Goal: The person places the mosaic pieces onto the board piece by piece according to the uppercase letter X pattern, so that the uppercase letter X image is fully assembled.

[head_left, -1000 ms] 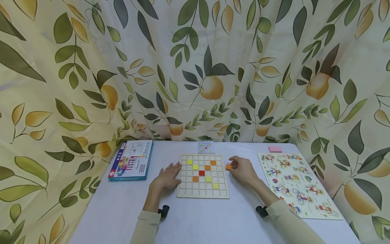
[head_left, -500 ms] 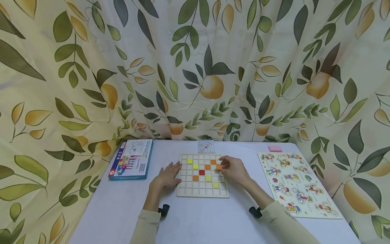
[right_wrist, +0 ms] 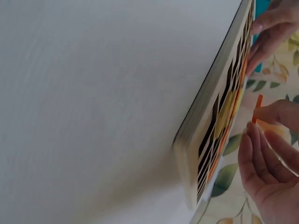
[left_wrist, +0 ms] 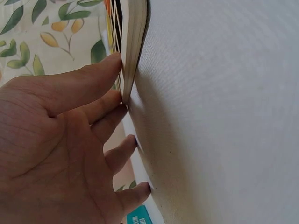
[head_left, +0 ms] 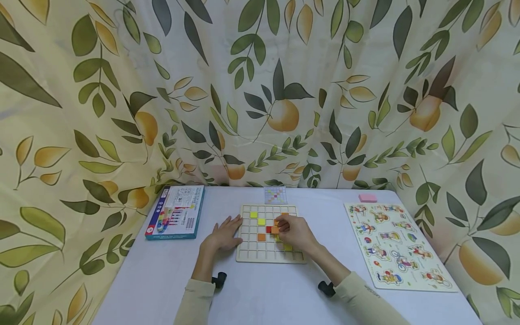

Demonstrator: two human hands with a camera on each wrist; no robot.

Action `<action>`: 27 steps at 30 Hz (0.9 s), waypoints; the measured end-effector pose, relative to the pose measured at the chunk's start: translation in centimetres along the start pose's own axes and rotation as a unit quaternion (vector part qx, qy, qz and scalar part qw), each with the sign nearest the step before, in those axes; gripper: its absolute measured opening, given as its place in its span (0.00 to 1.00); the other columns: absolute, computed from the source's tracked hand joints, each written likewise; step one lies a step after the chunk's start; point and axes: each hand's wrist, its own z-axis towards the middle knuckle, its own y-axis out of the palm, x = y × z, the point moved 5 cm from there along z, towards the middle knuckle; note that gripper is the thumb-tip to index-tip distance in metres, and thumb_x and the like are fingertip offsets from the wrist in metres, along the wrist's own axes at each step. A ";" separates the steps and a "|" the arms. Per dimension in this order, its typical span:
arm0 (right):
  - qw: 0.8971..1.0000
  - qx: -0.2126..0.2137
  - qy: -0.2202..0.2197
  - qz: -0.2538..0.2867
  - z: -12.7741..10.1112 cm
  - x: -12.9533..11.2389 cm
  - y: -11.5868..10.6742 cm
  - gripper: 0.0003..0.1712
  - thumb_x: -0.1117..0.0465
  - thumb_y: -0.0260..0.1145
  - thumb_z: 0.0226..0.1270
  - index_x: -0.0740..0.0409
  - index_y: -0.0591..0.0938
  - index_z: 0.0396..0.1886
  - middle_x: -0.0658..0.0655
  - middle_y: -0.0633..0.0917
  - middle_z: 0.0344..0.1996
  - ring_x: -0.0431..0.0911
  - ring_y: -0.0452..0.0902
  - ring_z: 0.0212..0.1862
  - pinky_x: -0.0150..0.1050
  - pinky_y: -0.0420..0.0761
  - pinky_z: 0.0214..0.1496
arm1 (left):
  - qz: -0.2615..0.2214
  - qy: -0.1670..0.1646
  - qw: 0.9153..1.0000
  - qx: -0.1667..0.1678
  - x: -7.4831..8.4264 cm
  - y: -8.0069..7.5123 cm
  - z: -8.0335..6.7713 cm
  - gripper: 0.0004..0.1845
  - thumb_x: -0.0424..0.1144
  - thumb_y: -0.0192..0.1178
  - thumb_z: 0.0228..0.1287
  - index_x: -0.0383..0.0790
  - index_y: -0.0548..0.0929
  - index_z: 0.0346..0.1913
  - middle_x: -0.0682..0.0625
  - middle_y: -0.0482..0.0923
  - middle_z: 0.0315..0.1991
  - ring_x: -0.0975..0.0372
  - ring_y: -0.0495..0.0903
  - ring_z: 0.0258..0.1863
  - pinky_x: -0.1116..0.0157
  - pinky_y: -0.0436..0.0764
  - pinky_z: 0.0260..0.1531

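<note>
A wooden grid board lies on the white table with coloured square tiles in some of its cells. Yellow tiles, a red tile and an orange tile show plainly; others are partly behind my right hand. That right hand is over the board's right half, thumb and fingers pinching another orange tile. In the right wrist view this tile is held on edge, apart from the board. My left hand lies with fingers spread at the board's left edge, the thumb touching its side.
Just behind the board lies a small printed pattern card. A boxed set is at the left, a picture puzzle board at the right, and a pink block behind that. A leaf-patterned curtain closes off the back.
My right hand has carried the orange tile leftward, from beside the board's right edge to above its middle next to the red tile. The left hand stays in place.
</note>
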 end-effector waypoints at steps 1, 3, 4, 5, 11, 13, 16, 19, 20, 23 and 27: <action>1.000 -0.004 -0.007 0.003 0.0 -0.3 0.2 0.23 0.76 0.72 0.53 0.65 0.87 0.51 0.56 0.89 0.39 0.44 0.85 0.39 0.33 0.86 0.43 | 0.000 0.000 1.000 0.000 0.0 0.0 0.0 0.40 0.47 0.61 0.75 0.43 0.58 0.83 0.50 0.50 0.85 0.49 0.43 0.84 0.34 0.41 0.78; 1.000 -0.009 -0.024 0.012 -0.1 -1.0 0.7 0.23 0.76 0.73 0.52 0.66 0.87 0.51 0.57 0.89 0.38 0.45 0.86 0.38 0.33 0.86 0.42 | -0.005 0.002 1.000 0.006 -0.3 0.1 0.2 0.39 0.47 0.62 0.74 0.43 0.60 0.83 0.50 0.51 0.84 0.49 0.44 0.84 0.34 0.42 0.78; 0.999 -0.014 -0.031 0.016 -0.1 -1.4 1.0 0.23 0.76 0.73 0.53 0.67 0.86 0.51 0.57 0.89 0.38 0.45 0.86 0.38 0.33 0.87 0.42 | -0.003 0.002 1.000 0.006 -0.4 0.2 0.3 0.40 0.48 0.62 0.74 0.44 0.59 0.83 0.51 0.51 0.85 0.49 0.44 0.84 0.34 0.42 0.78; 0.999 -0.020 -0.036 0.017 -0.1 -1.7 1.3 0.22 0.76 0.74 0.53 0.67 0.86 0.51 0.57 0.89 0.38 0.45 0.86 0.38 0.33 0.87 0.41 | -0.002 0.000 1.000 0.005 -0.5 0.3 0.4 0.40 0.48 0.62 0.74 0.44 0.59 0.83 0.51 0.51 0.85 0.49 0.44 0.84 0.34 0.42 0.78; 0.997 -0.054 -0.047 0.010 -0.2 -3.1 3.0 0.23 0.75 0.75 0.53 0.67 0.86 0.51 0.55 0.88 0.37 0.43 0.85 0.37 0.32 0.86 0.41 | 0.001 -0.001 1.000 0.005 -1.2 0.9 1.0 0.40 0.49 0.62 0.74 0.45 0.59 0.83 0.52 0.50 0.85 0.50 0.43 0.84 0.35 0.41 0.78; 0.996 -0.068 -0.048 0.014 -0.2 -3.4 3.6 0.23 0.74 0.76 0.54 0.67 0.86 0.52 0.55 0.89 0.37 0.44 0.85 0.37 0.32 0.86 0.41 | 0.000 0.002 1.000 0.007 -1.1 0.8 1.0 0.40 0.48 0.62 0.74 0.45 0.59 0.83 0.52 0.51 0.85 0.50 0.44 0.84 0.34 0.42 0.78; 0.995 -0.090 -0.046 0.018 -0.2 -3.7 4.4 0.23 0.73 0.76 0.55 0.66 0.86 0.53 0.55 0.88 0.39 0.44 0.84 0.38 0.32 0.85 0.41 | -0.002 0.005 1.000 0.010 -1.1 0.7 0.9 0.40 0.48 0.62 0.74 0.45 0.59 0.83 0.52 0.51 0.84 0.49 0.44 0.84 0.33 0.42 0.77; 0.993 -0.104 -0.040 0.026 -0.2 -3.9 5.0 0.24 0.73 0.74 0.56 0.66 0.85 0.55 0.55 0.88 0.39 0.44 0.84 0.39 0.32 0.85 0.42 | -0.003 0.005 1.000 0.008 -0.8 0.5 0.7 0.40 0.48 0.62 0.74 0.44 0.59 0.83 0.51 0.51 0.85 0.49 0.44 0.84 0.33 0.42 0.78; 0.993 -0.106 -0.039 0.026 -0.2 -4.0 5.1 0.24 0.73 0.74 0.56 0.66 0.85 0.55 0.55 0.88 0.39 0.44 0.84 0.39 0.32 0.85 0.42 | -0.004 0.007 1.000 0.008 -0.7 0.5 0.6 0.40 0.47 0.62 0.74 0.43 0.60 0.83 0.50 0.51 0.84 0.48 0.44 0.84 0.33 0.42 0.77; 0.993 -0.110 -0.040 0.025 0.0 -4.2 5.4 0.23 0.74 0.73 0.56 0.66 0.85 0.54 0.56 0.89 0.39 0.43 0.84 0.39 0.32 0.85 0.42 | -0.007 0.010 1.000 0.007 -0.4 0.2 0.4 0.39 0.46 0.62 0.74 0.42 0.60 0.82 0.48 0.52 0.84 0.47 0.45 0.84 0.33 0.42 0.77; 0.992 -0.111 -0.049 0.015 0.1 -4.4 5.7 0.23 0.73 0.73 0.55 0.65 0.86 0.53 0.56 0.88 0.38 0.41 0.84 0.37 0.32 0.85 0.40 | -0.007 0.012 1.000 0.008 -0.1 0.0 0.0 0.39 0.44 0.62 0.74 0.40 0.61 0.82 0.47 0.53 0.84 0.46 0.46 0.84 0.32 0.42 0.77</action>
